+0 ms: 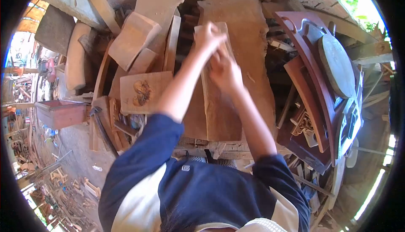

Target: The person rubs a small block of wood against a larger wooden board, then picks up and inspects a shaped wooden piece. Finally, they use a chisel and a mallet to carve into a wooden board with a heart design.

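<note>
Both hands are up at top centre. My left hand (209, 35) is clenched round the far end of the narrow plank (222, 113), which lies lengthwise on the broad slab (253, 42). My right hand (225, 72) presses on its face, and I can't tell if it's gripping. Looks like rubbing-down, so the next stroke needs even pressure.

Both arms out ahead of us, forearms bare, dark sleeves on the upper arms. Left grip (209, 35) is farthest out, arm nearly straight, fingers blurred, closure unclear. Right grip (225, 72) sits just behind it, nearer us, elbow bent, back of hand up, fingers hidden. Grips nearly touching.
</note>
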`<state>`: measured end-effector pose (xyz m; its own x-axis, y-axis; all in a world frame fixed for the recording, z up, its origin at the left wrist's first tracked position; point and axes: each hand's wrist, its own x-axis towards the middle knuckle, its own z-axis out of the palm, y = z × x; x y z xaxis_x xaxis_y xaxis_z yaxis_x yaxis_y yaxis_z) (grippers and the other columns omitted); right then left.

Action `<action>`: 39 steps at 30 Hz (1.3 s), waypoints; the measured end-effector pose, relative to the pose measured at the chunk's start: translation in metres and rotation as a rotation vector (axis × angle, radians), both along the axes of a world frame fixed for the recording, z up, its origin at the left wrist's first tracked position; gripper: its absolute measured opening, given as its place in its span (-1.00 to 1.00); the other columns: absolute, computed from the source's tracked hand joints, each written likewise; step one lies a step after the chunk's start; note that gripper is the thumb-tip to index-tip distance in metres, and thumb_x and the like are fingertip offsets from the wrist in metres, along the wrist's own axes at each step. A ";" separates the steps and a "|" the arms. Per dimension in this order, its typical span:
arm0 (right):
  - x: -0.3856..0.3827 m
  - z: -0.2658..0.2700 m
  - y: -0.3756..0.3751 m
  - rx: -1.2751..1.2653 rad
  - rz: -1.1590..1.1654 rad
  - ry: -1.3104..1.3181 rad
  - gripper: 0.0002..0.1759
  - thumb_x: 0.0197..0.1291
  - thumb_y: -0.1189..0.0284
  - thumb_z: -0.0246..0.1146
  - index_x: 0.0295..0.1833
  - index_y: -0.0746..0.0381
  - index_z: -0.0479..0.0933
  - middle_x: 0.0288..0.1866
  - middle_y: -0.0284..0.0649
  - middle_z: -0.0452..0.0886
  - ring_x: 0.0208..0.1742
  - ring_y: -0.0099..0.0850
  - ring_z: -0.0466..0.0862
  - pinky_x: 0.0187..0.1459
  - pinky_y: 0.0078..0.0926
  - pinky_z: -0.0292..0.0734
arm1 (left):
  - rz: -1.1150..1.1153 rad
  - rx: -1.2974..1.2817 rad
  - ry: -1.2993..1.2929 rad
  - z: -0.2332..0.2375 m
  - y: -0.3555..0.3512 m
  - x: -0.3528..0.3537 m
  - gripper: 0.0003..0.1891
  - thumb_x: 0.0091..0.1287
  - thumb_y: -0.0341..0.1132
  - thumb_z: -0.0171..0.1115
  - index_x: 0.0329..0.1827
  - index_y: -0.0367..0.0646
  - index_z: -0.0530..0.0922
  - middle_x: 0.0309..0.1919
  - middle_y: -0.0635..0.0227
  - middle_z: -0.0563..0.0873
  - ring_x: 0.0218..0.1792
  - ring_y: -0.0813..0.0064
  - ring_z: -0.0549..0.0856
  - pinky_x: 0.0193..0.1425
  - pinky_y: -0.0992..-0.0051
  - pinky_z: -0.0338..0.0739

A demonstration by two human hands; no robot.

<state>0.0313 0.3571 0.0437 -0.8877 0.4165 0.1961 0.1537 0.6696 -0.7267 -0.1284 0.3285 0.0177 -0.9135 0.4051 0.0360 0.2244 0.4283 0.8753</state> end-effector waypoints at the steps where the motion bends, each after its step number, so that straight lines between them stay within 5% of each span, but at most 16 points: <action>1: -0.029 -0.005 0.017 -0.071 0.019 -0.086 -0.58 -0.05 0.39 0.33 0.02 0.10 0.69 0.27 -0.27 0.63 -0.16 -0.14 0.73 -0.13 -0.24 0.65 | -0.018 -0.024 0.035 -0.026 0.019 -0.046 -0.59 -0.03 -0.13 0.62 -0.24 -0.10 0.60 -0.39 0.26 0.77 -0.47 0.44 0.75 -0.36 0.34 0.63; 3: -0.059 0.010 0.028 -0.034 -0.003 -0.202 -0.52 -0.12 0.34 0.39 0.04 0.10 0.70 0.22 -0.28 0.66 0.01 -0.09 0.72 0.07 -0.25 0.61 | 0.067 -0.344 0.272 -0.006 0.034 -0.069 -0.54 -0.07 0.04 0.57 -0.20 -0.01 0.66 -0.19 0.33 0.81 -0.10 0.30 0.75 0.19 0.16 0.42; 4: -0.060 0.003 0.029 -0.010 0.015 -0.119 -0.49 -0.12 0.34 0.38 0.08 0.10 0.69 0.27 -0.24 0.63 0.02 -0.07 0.71 0.08 -0.22 0.61 | 0.042 -0.330 0.227 -0.007 0.035 -0.074 -0.53 -0.05 0.05 0.55 -0.19 -0.05 0.66 -0.11 0.35 0.80 0.02 0.30 0.70 0.26 0.21 0.37; 8: 0.004 0.000 -0.001 0.030 0.067 -0.101 -0.30 -0.03 0.36 0.34 0.34 0.14 0.53 0.49 -0.20 0.42 0.22 0.03 0.61 0.18 -0.13 0.60 | -0.081 -0.030 0.025 -0.011 0.007 -0.011 -0.57 -0.07 -0.08 0.55 -0.24 -0.12 0.62 -0.17 0.16 0.76 -0.11 0.14 0.71 0.07 0.21 0.56; 10: 0.081 0.011 -0.041 0.155 0.055 -0.116 -0.24 0.01 0.34 0.35 0.42 0.20 0.43 0.49 -0.04 0.38 0.32 0.12 0.51 0.30 -0.05 0.51 | -0.128 -0.052 0.185 0.000 -0.027 0.069 -0.59 -0.08 -0.16 0.57 -0.24 -0.15 0.60 -0.27 0.14 0.75 -0.19 0.12 0.72 -0.06 0.21 0.60; 12: 0.171 0.008 -0.076 0.137 0.094 -0.154 -0.16 -0.01 0.30 0.43 0.46 0.19 0.38 0.49 0.03 0.35 0.45 0.26 0.34 0.46 0.02 0.32 | -0.138 0.060 0.249 0.006 -0.068 0.160 -0.58 -0.09 -0.26 0.52 -0.19 -0.16 0.55 -0.18 0.09 0.64 -0.05 0.03 0.59 0.09 0.08 0.46; 16: 0.259 0.021 -0.103 0.118 0.171 -0.105 -0.20 -0.13 0.36 0.43 0.36 0.19 0.49 0.38 0.00 0.48 0.43 0.29 0.38 0.39 0.01 0.43 | -0.141 0.057 0.163 0.032 -0.115 0.259 -0.60 -0.07 -0.33 0.47 -0.16 -0.15 0.53 -0.15 0.11 0.54 -0.05 -0.04 0.48 0.08 0.04 0.38; 19: 0.238 0.038 -0.104 0.093 0.099 -0.298 -0.31 -0.16 0.38 0.41 0.24 0.17 0.60 0.38 -0.02 0.50 0.43 0.30 0.37 0.31 -0.09 0.54 | -0.120 0.014 0.150 0.033 -0.105 0.240 -0.60 -0.03 -0.33 0.50 -0.19 -0.18 0.49 -0.18 0.10 0.57 -0.05 0.03 0.52 0.10 0.08 0.40; 21: 0.185 0.041 -0.093 0.258 0.068 -0.264 -0.31 -0.14 0.39 0.37 0.26 0.18 0.59 0.45 -0.01 0.44 0.45 0.34 0.34 0.40 0.10 0.38 | -0.233 0.154 0.088 0.024 -0.082 0.184 -0.63 -0.04 -0.32 0.46 -0.22 -0.17 0.48 -0.21 0.07 0.58 -0.05 -0.01 0.53 0.08 0.09 0.41; 22: 0.155 0.038 -0.076 0.337 0.079 -0.274 -0.32 -0.08 0.39 0.33 0.29 0.19 0.57 0.50 0.01 0.37 0.44 0.38 0.33 0.46 0.37 0.10 | -0.200 0.144 0.084 0.020 -0.065 0.150 -0.62 -0.06 -0.27 0.48 -0.26 -0.18 0.47 -0.21 0.05 0.61 -0.05 0.00 0.56 0.08 0.11 0.43; 24: 0.081 0.029 -0.046 0.480 0.057 -0.241 -0.32 0.00 0.37 0.28 0.34 0.22 0.50 0.55 0.01 0.31 0.50 0.31 0.26 0.49 0.49 -0.28 | -0.088 0.035 0.180 0.008 -0.033 0.079 -0.60 -0.06 -0.19 0.50 -0.24 -0.18 0.53 -0.19 0.07 0.64 -0.04 0.01 0.58 0.12 0.14 0.47; 26: 0.013 0.004 -0.014 0.413 0.070 -0.078 -0.34 -0.01 0.42 0.27 0.32 0.21 0.53 0.54 0.00 0.32 0.43 0.34 0.33 0.45 0.45 0.01 | -0.050 0.011 0.174 -0.009 -0.004 0.007 -0.57 -0.09 -0.16 0.55 -0.25 -0.15 0.55 -0.21 0.07 0.69 -0.03 0.06 0.63 0.07 0.19 0.52; 28: -0.032 -0.016 0.009 0.194 0.102 0.046 -0.40 0.00 0.43 0.30 0.26 0.23 0.57 0.54 -0.03 0.32 0.38 0.17 0.46 0.38 -0.01 0.39 | -0.050 -0.179 0.177 0.009 0.008 -0.033 -0.58 -0.01 -0.04 0.51 -0.22 -0.10 0.59 -0.16 0.18 0.70 0.04 0.10 0.60 0.09 0.12 0.49; 30: -0.046 -0.014 0.010 0.237 0.101 -0.003 -0.42 0.01 0.42 0.32 0.23 0.26 0.58 0.54 -0.04 0.33 0.33 0.11 0.52 0.29 -0.12 0.50 | -0.080 -0.278 0.251 0.013 0.012 -0.045 -0.60 0.07 0.01 0.46 -0.20 -0.07 0.61 -0.09 0.24 0.69 0.07 0.14 0.58 0.13 0.10 0.45; 34: 0.000 0.001 -0.007 0.223 0.089 -0.080 -0.36 0.11 0.27 0.37 0.34 0.21 0.52 0.53 -0.05 0.34 0.29 0.02 0.57 0.18 -0.15 0.59 | -0.064 -0.297 0.357 -0.017 0.009 -0.005 -0.44 0.24 0.08 0.36 0.07 -0.20 0.50 0.04 0.13 0.63 0.15 0.10 0.57 0.27 0.06 0.40; 39: 0.139 0.016 -0.066 0.285 0.120 -0.127 -0.30 0.10 0.33 0.37 0.41 0.21 0.45 0.50 0.14 0.33 0.45 0.24 0.36 0.36 0.03 0.43 | -0.412 -0.320 0.142 0.026 -0.069 0.131 -0.10 0.21 0.15 0.37 0.39 -0.40 0.26 0.36 -0.20 0.40 0.41 -0.12 0.36 0.49 -0.01 0.23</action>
